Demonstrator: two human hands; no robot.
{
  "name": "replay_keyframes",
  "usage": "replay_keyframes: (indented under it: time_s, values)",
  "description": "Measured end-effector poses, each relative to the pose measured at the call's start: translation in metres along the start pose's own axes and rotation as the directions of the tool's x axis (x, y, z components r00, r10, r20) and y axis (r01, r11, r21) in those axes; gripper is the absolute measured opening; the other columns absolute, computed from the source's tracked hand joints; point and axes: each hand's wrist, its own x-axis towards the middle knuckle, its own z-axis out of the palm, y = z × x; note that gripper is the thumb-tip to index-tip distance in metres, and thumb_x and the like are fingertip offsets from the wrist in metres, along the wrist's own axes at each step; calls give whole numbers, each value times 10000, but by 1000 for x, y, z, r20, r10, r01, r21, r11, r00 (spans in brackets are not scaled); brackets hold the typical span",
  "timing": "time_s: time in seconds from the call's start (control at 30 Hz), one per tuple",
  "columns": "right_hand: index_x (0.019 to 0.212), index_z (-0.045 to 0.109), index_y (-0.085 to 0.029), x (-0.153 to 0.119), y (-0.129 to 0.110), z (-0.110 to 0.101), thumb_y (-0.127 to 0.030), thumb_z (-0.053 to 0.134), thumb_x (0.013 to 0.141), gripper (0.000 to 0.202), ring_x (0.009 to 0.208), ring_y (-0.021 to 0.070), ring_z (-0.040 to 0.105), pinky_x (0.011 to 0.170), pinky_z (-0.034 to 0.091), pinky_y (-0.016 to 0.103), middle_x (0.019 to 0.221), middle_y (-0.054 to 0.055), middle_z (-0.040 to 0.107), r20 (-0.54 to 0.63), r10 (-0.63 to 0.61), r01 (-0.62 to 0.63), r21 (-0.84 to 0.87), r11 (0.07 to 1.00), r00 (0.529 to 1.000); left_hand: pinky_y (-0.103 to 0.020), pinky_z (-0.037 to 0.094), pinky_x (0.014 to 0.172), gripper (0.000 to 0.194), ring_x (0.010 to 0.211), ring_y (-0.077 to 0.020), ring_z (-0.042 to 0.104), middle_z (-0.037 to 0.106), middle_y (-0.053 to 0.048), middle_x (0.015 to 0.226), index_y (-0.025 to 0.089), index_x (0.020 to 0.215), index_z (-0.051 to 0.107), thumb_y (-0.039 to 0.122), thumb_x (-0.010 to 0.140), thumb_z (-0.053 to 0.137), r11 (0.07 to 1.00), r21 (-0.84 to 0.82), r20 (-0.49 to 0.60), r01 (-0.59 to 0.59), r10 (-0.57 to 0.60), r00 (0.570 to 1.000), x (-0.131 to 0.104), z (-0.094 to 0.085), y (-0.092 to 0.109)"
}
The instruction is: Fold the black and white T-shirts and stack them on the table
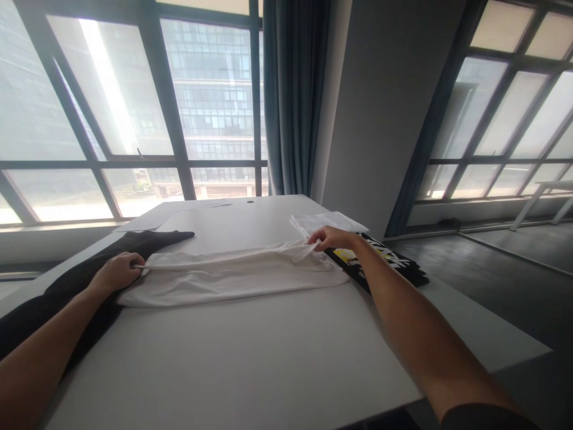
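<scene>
A white cloth garment lies stretched sideways across the table, doubled over lengthwise, with wrinkles along its upper layer. Its exact kind I cannot make out. My left hand pinches its left end near the upper edge. At the other end, my right hand is closed on the upper right corner. Dark clothing lies under and beyond my left forearm. Close to my right hand are a black garment with a white and yellow print and a folded white cloth.
The white table fills the foreground, its right corner jutting toward the grey floor. Windows and a blue-grey curtain stand behind it. A grey pillar rises beyond the right side. Another white table is at far right.
</scene>
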Motion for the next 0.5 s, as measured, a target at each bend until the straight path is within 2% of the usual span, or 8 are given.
replay_keyframes:
  time_s: [0.07,0.13,0.23,0.33,0.43,0.5]
  values:
    - [908,779,-173,-3,2,-2,-346,824,502,443,803,182,635,749,490,254,841,19,725,147,79,-78,-15,997,986,-263,451,841,285,937,-221,626,687,-36,998,175,897,683,267,712,486,1000,-10,4,16,-15,1000,0,-1,1]
    - [842,784,-173,-4,6,-3,-338,854,454,428,761,179,641,738,503,257,772,15,719,271,197,-183,-77,980,942,-249,456,853,300,930,-208,630,689,-37,1021,177,882,697,289,708,481,999,-35,34,7,-6,999,-1,0,0]
    - [792,785,-176,-2,14,-2,-334,874,432,403,705,172,646,717,523,259,695,13,703,319,335,-301,-153,941,886,-261,456,905,306,941,-210,636,696,-38,1043,178,833,721,282,682,476,997,-78,72,-10,16,997,-3,2,-4]
    - [783,781,-162,4,21,-2,-325,855,521,317,693,174,656,700,530,254,686,31,705,216,374,-345,-161,925,902,-278,439,961,308,990,-220,632,704,-33,1082,184,771,732,250,670,449,996,-86,58,-23,29,998,-6,3,-5]
    - [881,780,-138,12,26,3,-316,776,686,264,757,194,681,714,524,255,805,77,745,-45,339,-339,-241,909,940,-278,441,956,353,988,-215,640,715,-33,1112,181,854,734,295,747,418,996,-80,-19,-29,28,999,-8,3,5]
    - [1007,769,-141,18,28,12,-301,718,767,293,858,209,692,766,509,251,952,97,759,-241,252,-325,-343,881,937,-270,459,924,423,953,-207,656,730,-29,1118,184,1009,720,388,813,406,991,-124,-17,-47,45,999,-8,7,17]
